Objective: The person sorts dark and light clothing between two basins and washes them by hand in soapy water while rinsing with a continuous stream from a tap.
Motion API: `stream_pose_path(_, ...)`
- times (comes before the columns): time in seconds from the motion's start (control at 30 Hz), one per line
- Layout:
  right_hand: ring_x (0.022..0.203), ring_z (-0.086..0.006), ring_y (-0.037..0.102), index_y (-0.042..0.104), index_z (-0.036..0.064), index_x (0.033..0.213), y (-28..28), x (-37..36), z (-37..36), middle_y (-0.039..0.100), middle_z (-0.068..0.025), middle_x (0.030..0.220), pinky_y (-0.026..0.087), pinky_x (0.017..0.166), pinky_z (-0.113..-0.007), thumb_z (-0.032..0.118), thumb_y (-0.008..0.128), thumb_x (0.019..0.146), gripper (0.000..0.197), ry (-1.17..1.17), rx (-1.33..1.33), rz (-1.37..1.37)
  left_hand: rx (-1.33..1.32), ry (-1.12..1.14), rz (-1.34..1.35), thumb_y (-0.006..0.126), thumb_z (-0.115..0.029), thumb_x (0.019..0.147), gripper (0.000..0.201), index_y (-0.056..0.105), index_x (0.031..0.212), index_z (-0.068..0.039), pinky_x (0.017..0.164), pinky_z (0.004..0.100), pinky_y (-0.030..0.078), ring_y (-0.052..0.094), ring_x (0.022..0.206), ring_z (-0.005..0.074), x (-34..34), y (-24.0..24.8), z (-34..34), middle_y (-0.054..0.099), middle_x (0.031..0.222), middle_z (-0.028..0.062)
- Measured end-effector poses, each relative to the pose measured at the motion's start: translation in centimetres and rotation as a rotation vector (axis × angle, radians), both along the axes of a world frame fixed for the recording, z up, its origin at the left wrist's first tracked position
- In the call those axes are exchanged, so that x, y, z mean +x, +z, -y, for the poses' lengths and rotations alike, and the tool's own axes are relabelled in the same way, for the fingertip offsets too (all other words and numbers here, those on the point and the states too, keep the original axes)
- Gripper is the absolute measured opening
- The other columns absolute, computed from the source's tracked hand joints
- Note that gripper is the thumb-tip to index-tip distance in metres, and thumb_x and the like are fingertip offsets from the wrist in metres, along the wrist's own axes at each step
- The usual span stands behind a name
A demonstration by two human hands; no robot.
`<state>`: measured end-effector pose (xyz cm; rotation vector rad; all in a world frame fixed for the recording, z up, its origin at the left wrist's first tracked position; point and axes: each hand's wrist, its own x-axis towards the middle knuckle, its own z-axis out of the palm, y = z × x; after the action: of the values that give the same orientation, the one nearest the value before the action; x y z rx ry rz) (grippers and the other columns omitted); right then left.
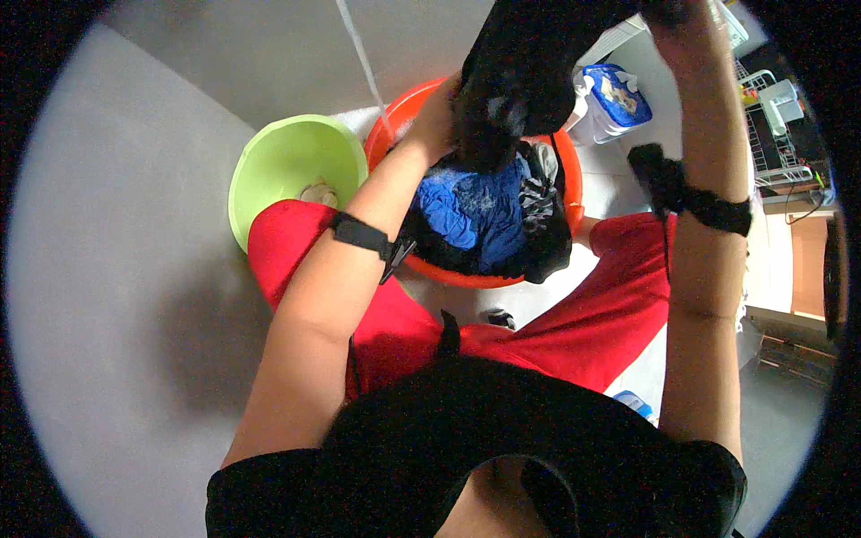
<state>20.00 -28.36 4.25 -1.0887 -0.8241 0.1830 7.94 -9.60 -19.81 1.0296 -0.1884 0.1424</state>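
A black garment [529,76] is stretched between my two hands above an orange-red tub [576,179]. My left hand [437,124] is closed on its left side, over the tub's far left rim. Higher and farther right, my right hand [689,34] grips the other end near the top edge of the view; its fingers are blurred and partly hidden by the cloth. Below, blue cloth [484,211] lies wet in the tub with black and patterned grey pieces [541,202]. The garment hides part of the tub's far side.
A lime-green basin [296,166] with a pale item inside stands left of the tub. A thin pale hose or water stream [359,58] runs down to the tub. A blue-lidded plastic box [619,99] and a white wire rack [771,134] are at the right. Grey walls enclose the left.
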Motion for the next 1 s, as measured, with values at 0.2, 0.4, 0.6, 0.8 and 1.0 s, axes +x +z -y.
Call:
stream_pose_path(0.2,0.074,-0.0134,0.060,0.064,0.0080,0.099,-11.3,1.7,5.4,0.065,-0.0042,0.085,0.045,0.059,-0.024,0.022,0.059,0.086,0.020,-0.207,-0.318,-0.226,-0.132,0.208,-0.202,0.051,-0.028,0.093,0.041,0.049,0.128,-0.006,0.092,0.0329,0.046,0.057,0.106,0.0183,-2.5,1.2,-2.0,0.059,0.119,0.0088)
stream_pose_path(0.4,0.053,-0.0075,0.054,0.065,0.0113,0.086,-16.3,0.0,7.6,0.063,0.0030,0.071,0.028,0.033,-0.017,0.030,0.059,0.088,0.020,-0.071,-0.159,-0.997,-0.413,0.206,-0.601,0.044,-0.040,0.089,0.043,0.063,0.109,-0.006,0.094,0.0571,0.040,0.056,0.107,0.0356,-3.7,2.2,-4.1,0.063,0.113,0.0138)
stream_pose_path(0.6,0.081,-0.0123,0.059,0.065,0.0070,0.099,-18.1,-5.7,1.7,0.063,-0.0021,0.086,0.045,0.069,-0.026,0.048,0.072,0.075,0.047,-0.034,-0.693,-0.482,-0.703,-0.251,-0.282,0.042,-0.038,0.088,0.047,0.060,0.112,-0.002,0.099,0.0648,0.032,0.049,0.116,0.0429,-3.3,1.9,-2.4,0.058,0.119,0.0214)
stream_pose_path(0.8,0.103,-0.0233,0.059,0.056,-0.0027,0.114,-21.9,-7.9,-0.9,0.063,-0.0142,0.106,0.045,0.092,-0.035,0.036,0.081,0.068,0.065,-0.053,-0.914,0.240,-0.616,-0.217,-0.370,0.044,-0.034,0.090,0.036,0.060,0.103,-0.005,0.097,0.0609,0.037,0.055,0.105,0.0403,-2.9,3.0,-0.4,0.062,0.106,0.0178)
stream_pose_path(1.0,0.093,-0.0193,0.062,0.056,0.0024,0.118,-13.4,-4.8,0.9,0.065,-0.0120,0.101,0.047,0.087,-0.030,0.024,0.062,0.080,0.043,-0.139,-0.804,0.000,0.541,0.398,-0.401,0.067,-0.017,0.079,0.041,0.056,0.116,-0.002,0.086,0.0356,0.048,0.061,0.098,0.0240,-2.4,2.3,-3.2,0.063,0.107,0.0133)
